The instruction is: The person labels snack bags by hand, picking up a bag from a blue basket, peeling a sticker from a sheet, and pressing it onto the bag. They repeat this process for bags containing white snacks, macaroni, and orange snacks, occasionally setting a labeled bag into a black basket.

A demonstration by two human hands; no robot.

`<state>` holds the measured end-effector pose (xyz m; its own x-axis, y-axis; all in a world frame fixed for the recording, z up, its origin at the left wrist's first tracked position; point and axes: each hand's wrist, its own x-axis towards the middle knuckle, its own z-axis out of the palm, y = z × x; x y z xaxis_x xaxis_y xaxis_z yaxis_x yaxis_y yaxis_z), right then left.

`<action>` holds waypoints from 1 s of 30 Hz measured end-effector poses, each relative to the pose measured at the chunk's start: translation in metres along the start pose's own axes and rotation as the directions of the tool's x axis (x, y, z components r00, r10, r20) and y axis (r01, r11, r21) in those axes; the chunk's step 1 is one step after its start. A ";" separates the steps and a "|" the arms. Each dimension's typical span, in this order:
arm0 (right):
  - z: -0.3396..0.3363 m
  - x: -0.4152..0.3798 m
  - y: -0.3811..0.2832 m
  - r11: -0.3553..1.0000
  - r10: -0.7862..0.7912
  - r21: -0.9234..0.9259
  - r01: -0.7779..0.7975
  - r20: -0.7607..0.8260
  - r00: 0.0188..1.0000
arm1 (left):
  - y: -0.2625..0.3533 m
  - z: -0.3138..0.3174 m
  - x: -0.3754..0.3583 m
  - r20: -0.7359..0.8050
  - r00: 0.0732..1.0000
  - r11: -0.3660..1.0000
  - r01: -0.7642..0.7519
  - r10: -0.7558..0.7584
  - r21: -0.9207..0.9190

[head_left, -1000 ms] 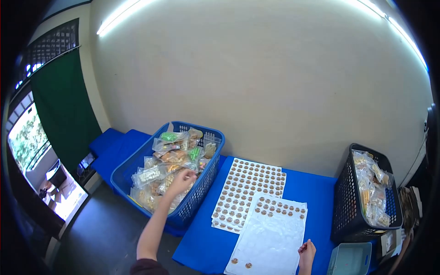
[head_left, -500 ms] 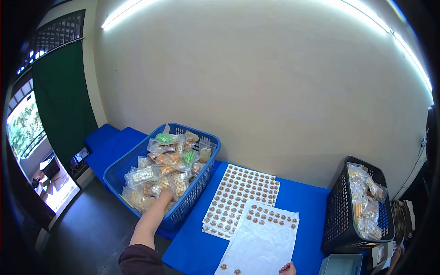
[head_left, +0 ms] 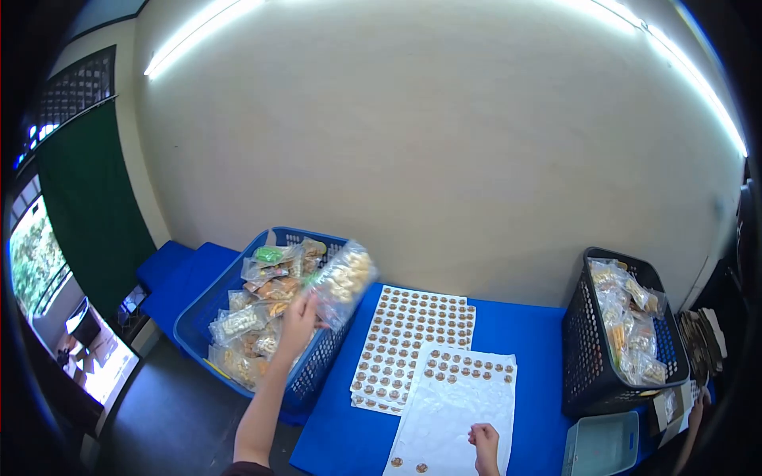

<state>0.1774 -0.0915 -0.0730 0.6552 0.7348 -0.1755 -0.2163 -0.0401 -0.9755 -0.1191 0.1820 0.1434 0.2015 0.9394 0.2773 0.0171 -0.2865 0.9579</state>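
My left hand [head_left: 300,321] is closed on a clear plastic bag of pale snack pieces [head_left: 348,278], raised over the right side of a blue basket [head_left: 194,317]. Similar packets [head_left: 242,321] fill that basket, some with green, orange or cream contents. Over the lower part of a mostly peeled sticker sheet [head_left: 448,408] is my right hand [head_left: 486,444], fingers curled together. Whatever those fingers hold, if anything, is too small to make out. Round brown stickers remain along the sheet's top and at its lower left corner. Beside it lies a stack of fuller sticker sheets [head_left: 409,337].
A dark basket [head_left: 579,361] of packets stands at the right end of the blue-covered table [head_left: 516,325]. In front of it sits a translucent tray [head_left: 603,448]. Another person's hand [head_left: 698,408] shows at the far right, near cardboard pieces [head_left: 702,341].
My left hand has lifted the snack bag out of the blue basket, up and to the right. My right hand has moved up and slightly left over the sheet. The view has shifted.
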 end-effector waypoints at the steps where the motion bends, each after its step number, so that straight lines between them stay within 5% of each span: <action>1: 0.009 -0.002 -0.007 0.991 -0.099 -0.089 0.100 0.009 0.995 | 0.010 0.016 -0.012 0.072 0.997 0.994 0.015 -0.007 -0.109; 5: 0.049 -0.037 -0.076 0.784 -0.358 -0.510 0.354 0.096 0.929 | -0.001 0.080 -0.081 0.337 0.931 0.975 0.191 -0.143 -0.114; 8: 0.058 -0.047 -0.095 0.393 -0.617 -0.759 0.520 0.202 0.761 | -0.042 0.119 -0.133 0.407 0.858 0.906 0.399 -0.313 -0.144; 9: 0.061 -0.049 -0.097 0.417 -0.666 -0.724 0.549 0.168 0.727 | -0.054 0.127 -0.149 0.408 0.809 0.878 0.478 -0.423 -0.038; 10: 0.056 -0.045 -0.093 0.388 -0.635 -0.721 0.573 0.241 0.734 | -0.053 0.138 -0.165 0.417 0.793 0.797 0.563 -0.444 -0.221; 12: 0.040 -0.029 -0.073 0.330 -0.558 -0.706 0.626 0.389 0.733 | -0.040 0.144 -0.181 0.452 0.691 0.688 0.696 -0.564 -0.205; 13: 0.035 -0.024 -0.059 0.608 -0.522 -0.539 0.582 0.282 0.805 | -0.031 0.142 -0.183 0.499 0.708 0.681 0.677 -0.500 -0.278; 14: 0.027 -0.019 -0.043 0.747 -0.425 -0.459 0.480 0.225 0.877 | -0.021 0.138 -0.183 0.536 0.724 0.667 0.658 -0.434 -0.350; 17: 0.024 -0.021 -0.032 0.990 -0.133 -0.009 0.138 0.196 0.971 | -0.038 0.130 -0.183 0.474 0.820 0.797 0.504 -0.320 -0.333; 19: 0.032 -0.031 -0.048 0.999 -0.033 0.045 0.022 0.247 0.968 | -0.056 0.127 -0.186 0.411 0.864 0.861 0.424 -0.292 -0.280; 23: 0.042 -0.038 -0.042 0.988 0.130 0.007 -0.153 0.485 0.865 | -0.066 0.134 -0.204 0.540 0.709 0.792 0.599 -0.453 -0.122; 27: 0.066 -0.047 -0.051 0.991 0.115 0.000 -0.135 0.524 0.844 | -0.081 0.141 -0.214 0.366 0.825 0.768 0.548 -0.432 -0.330; 30: 0.077 -0.049 -0.052 0.996 0.086 -0.068 -0.059 0.505 0.859 | -0.081 0.141 -0.213 0.337 0.807 0.680 0.590 -0.484 -0.435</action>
<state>0.1010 -0.0731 -0.0040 0.1787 0.9696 -0.1673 -0.2046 -0.1297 -0.9702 -0.0252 -0.0211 -0.0038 0.4847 0.8335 -0.2651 -0.2953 0.4412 0.8474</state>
